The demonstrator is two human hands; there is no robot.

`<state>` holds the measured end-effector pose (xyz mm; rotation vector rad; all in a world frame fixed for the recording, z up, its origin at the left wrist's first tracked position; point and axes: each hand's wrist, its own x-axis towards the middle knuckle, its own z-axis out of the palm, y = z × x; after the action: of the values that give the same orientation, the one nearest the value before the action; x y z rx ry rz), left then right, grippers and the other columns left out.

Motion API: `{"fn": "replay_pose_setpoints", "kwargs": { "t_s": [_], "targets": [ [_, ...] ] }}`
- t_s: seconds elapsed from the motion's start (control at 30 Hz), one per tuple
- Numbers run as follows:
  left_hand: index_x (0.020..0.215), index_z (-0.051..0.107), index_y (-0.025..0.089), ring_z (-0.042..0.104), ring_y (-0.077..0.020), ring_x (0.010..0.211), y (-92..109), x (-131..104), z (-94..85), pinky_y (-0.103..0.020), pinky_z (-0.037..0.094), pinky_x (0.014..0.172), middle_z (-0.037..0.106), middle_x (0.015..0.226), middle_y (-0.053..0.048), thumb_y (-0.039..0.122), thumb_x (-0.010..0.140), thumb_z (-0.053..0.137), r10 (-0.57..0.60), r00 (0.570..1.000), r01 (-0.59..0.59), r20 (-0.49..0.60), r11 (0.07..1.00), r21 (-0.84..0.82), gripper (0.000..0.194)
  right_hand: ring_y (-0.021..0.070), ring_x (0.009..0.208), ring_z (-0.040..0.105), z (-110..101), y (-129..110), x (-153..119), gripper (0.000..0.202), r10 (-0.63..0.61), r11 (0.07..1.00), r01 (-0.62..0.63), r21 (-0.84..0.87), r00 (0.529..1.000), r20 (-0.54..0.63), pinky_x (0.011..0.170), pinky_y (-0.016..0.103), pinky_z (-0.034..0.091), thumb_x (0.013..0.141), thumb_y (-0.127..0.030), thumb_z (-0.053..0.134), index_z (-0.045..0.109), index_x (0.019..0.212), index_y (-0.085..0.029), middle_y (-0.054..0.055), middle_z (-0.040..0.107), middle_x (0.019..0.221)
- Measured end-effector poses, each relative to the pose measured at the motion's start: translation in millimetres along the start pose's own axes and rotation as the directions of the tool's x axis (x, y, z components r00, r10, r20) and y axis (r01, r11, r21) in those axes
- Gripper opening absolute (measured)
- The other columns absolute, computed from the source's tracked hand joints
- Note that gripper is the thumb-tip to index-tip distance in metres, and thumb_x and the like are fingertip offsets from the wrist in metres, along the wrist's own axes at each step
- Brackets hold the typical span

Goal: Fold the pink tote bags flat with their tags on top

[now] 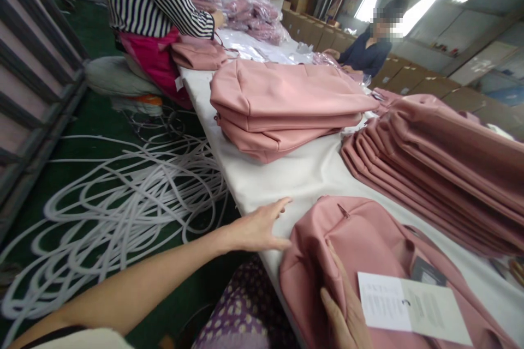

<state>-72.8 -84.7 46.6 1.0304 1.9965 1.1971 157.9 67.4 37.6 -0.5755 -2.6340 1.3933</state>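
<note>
A pink bag [380, 229] of smooth, leather-like material lies on the near end of the table. A zipper pull shows near its top, and a white and cream paper tag [413, 305] rests on its front over a dark label. My right hand [346, 305] grips a fold at the bag's side, its thumb and fingers on either side of the material. Just left of the bag, my left hand [262, 227] is open above the table edge, fingers stretched forward and the thumb close to the bag. Nothing is in that hand.
Pink bags [286, 92] lie stacked ahead on the white-covered table [262, 185]. Another pile of pink bags [442, 169] stands at right. Coiled white cord [135, 218] covers the floor at left. Two people [139, 0] work farther along, near plastic-wrapped goods [256, 8] and cardboard boxes [311, 30].
</note>
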Motion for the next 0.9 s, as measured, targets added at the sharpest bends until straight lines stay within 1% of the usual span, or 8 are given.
{"fn": "replay_pose_setpoints", "kwargs": {
  "t_s": [0.07,0.13,0.27,0.33,0.4,0.7,0.83,0.9],
  "targets": [
    [0.15,0.013,0.017,0.042,-0.0305,0.13,12.8,-4.0,19.7,-0.043,0.037,0.107,0.037,0.147,-0.018,0.036,0.057,0.079,0.058,0.998,-0.058,-0.018,0.998,0.009,0.116,0.0246,0.143,0.013,-3.2,4.5,0.9,0.059,-0.023,1.0,0.023,-0.007,0.999,0.035,0.119,0.045,0.02,0.098,-0.038,0.034,0.011,0.152,-0.029,-0.004,0.009,0.158],
    [0.151,0.008,0.014,0.039,-0.0308,0.132,20.9,-2.8,40.1,-0.043,0.034,0.109,0.036,0.147,-0.02,0.032,0.059,0.075,0.049,0.997,-0.051,-0.065,0.998,-0.036,0.115,0.0241,0.143,0.014,-5.2,5.7,1.5,0.058,-0.039,0.999,0.04,-0.025,0.999,0.037,0.118,0.045,0.02,0.099,-0.038,0.032,0.012,0.152,-0.029,-0.003,0.01,0.158],
    [0.116,0.058,0.016,0.06,-0.0189,0.079,15.9,6.7,59.5,-0.028,0.047,0.07,0.066,0.089,-0.002,0.022,0.064,0.064,-0.074,0.99,0.045,-0.123,0.975,-0.219,0.052,0.0245,0.142,0.017,-0.9,-0.1,0.3,0.057,-0.05,0.993,0.05,-0.103,0.999,-0.002,0.118,0.048,0.018,0.099,-0.034,0.033,0.012,0.152,-0.027,0.0,0.017,0.157],
    [0.074,0.06,0.016,0.048,-0.0119,0.058,7.3,10.4,57.6,-0.023,0.037,0.054,0.052,0.06,0.005,0.019,0.067,0.058,-0.109,0.984,0.072,-0.14,0.967,-0.245,0.009,0.0244,0.142,0.019,4.6,-4.5,-0.6,0.057,-0.075,0.982,0.07,-0.174,0.997,-0.021,0.118,0.049,0.018,0.099,-0.031,0.032,0.011,0.152,-0.026,0.002,0.02,0.156],
    [0.058,0.049,0.017,0.04,-0.0092,0.055,-0.1,12.2,52.6,-0.022,0.03,0.05,0.042,0.054,0.006,0.017,0.068,0.053,-0.116,0.982,0.075,-0.151,0.966,-0.249,0.011,0.0255,0.142,0.018,9.7,-8.1,-0.8,0.057,-0.127,0.949,0.111,-0.296,0.991,-0.035,0.117,0.052,0.02,0.099,-0.029,0.032,0.01,0.152,-0.027,0.003,0.02,0.156],
    [0.063,0.057,0.017,0.053,-0.0126,0.04,-20.7,22.4,39.2,-0.021,0.041,0.041,0.055,0.047,0.004,0.023,0.079,0.043,-0.131,0.991,0.13,0.011,0.96,-0.25,0.022,0.0358,0.141,0.017,23.6,-5.1,13.2,0.07,-0.422,0.499,0.385,-0.777,0.891,0.17,0.109,0.06,0.023,0.094,-0.035,0.04,0.01,0.152,-0.011,0.015,0.017,0.155],
    [0.094,0.065,0.013,0.068,-0.0202,0.081,3.6,22.1,25.2,-0.035,0.056,0.075,0.07,0.087,-0.01,0.029,0.09,0.034,-0.116,0.962,0.085,-0.248,0.988,-0.132,0.035,0.0367,0.142,0.012,32.6,-5.9,17.3,0.073,-0.322,0.513,0.329,-0.793,0.93,0.179,0.107,0.064,0.023,0.095,-0.049,0.04,0.009,0.152,-0.014,0.014,0.019,0.155],
    [0.12,0.056,0.013,0.055,-0.0218,0.118,30.3,16.6,27.2,-0.042,0.04,0.105,0.061,0.122,-0.013,0.031,0.094,0.03,0.022,0.932,-0.031,-0.363,0.999,-0.019,0.041,0.0355,0.143,0.01,33.2,-10.0,16.5,0.074,-0.267,0.576,0.289,-0.765,0.951,0.159,0.11,0.064,0.018,0.096,-0.051,0.039,0.007,0.152,-0.016,0.012,0.016,0.155]
  ]
}}
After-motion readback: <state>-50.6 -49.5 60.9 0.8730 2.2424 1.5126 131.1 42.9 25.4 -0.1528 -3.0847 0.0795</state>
